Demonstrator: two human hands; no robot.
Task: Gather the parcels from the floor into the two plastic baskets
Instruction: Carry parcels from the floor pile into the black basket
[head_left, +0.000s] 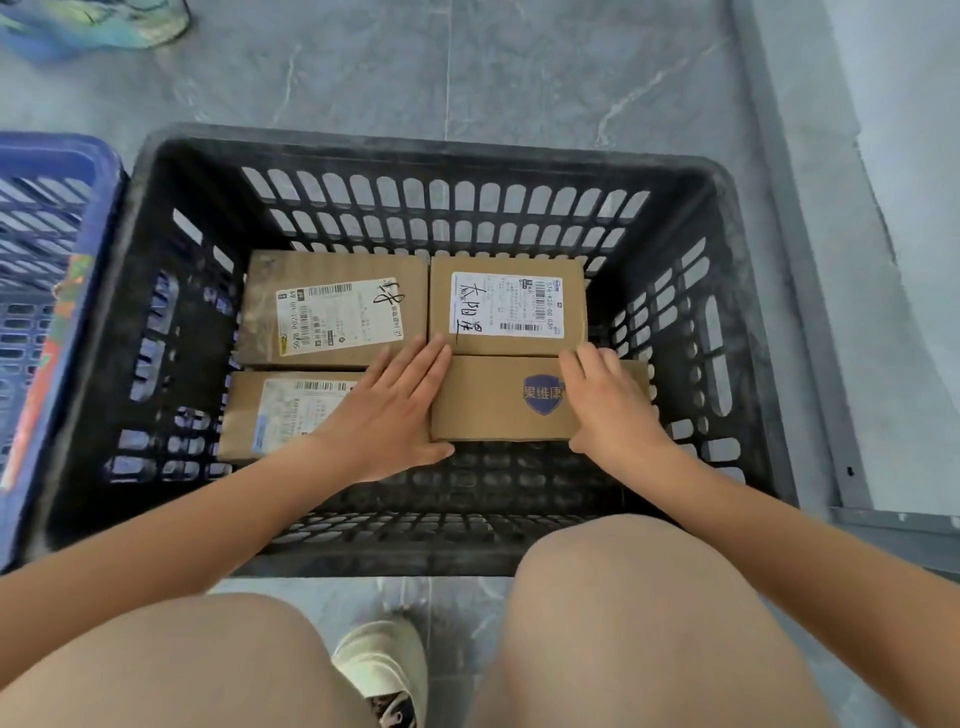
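A black plastic basket (171, 364) stands on the floor in front of my knees. Several cardboard parcels lie flat on its bottom. Two labelled parcels sit at the back, one left (332, 306) and one right (509, 309). A third labelled parcel (280, 410) lies front left. A plain parcel with a blue logo (498, 400) lies front right. My left hand (387, 410) presses against its left side with straight fingers. My right hand (608, 402) holds its right end, fingers curled over the top edge. A blue basket (62, 218) stands at the left.
Grey marble-look floor tiles surround the baskets. A colourful sneaker (98, 23) lies at the top left corner. A grey metal frame (810, 291) runs along the right side. My own shoe (384, 670) shows between my knees.
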